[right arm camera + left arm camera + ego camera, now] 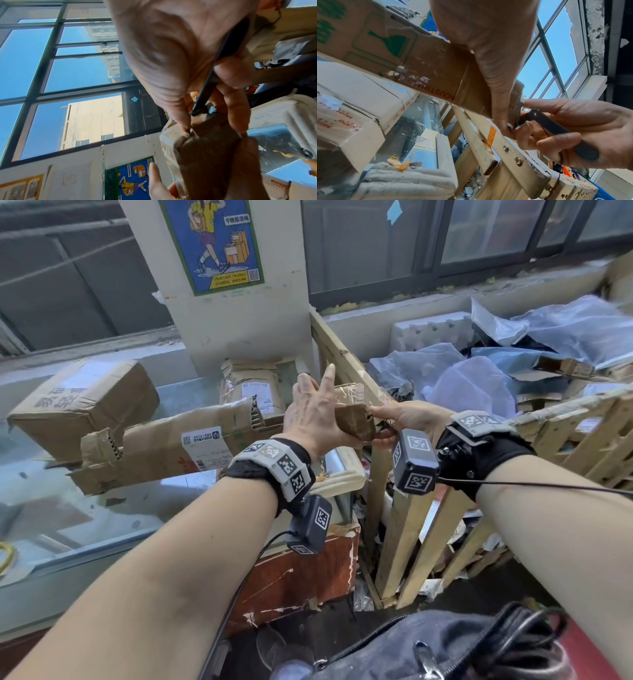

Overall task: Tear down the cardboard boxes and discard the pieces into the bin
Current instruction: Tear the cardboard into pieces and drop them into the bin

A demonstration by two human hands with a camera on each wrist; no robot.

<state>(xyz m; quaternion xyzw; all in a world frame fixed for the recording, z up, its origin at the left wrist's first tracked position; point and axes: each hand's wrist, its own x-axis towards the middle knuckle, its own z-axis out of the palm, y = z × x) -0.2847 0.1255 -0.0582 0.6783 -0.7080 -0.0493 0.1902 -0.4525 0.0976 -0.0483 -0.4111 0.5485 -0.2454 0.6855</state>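
both hands grip one small cardboard box [354,419] above the counter's right edge: left hand [317,414] clasps it, right hand [407,419] pinches its end, clutching a black tool [556,134]

Both hands up at the wooden crate bin [346,364]: left hand [317,412] grips a small cardboard box [354,414], right hand [407,419] pinching its end.

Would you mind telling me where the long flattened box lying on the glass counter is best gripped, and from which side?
Probably at its near long edge, about mid-length, coming from the person's side. The long flattened box lies almost flat on the glass counter, and that edge overhangs slightly, so fingers could slip under it. The torn left end looks weak. Both hands are busy with the small box.
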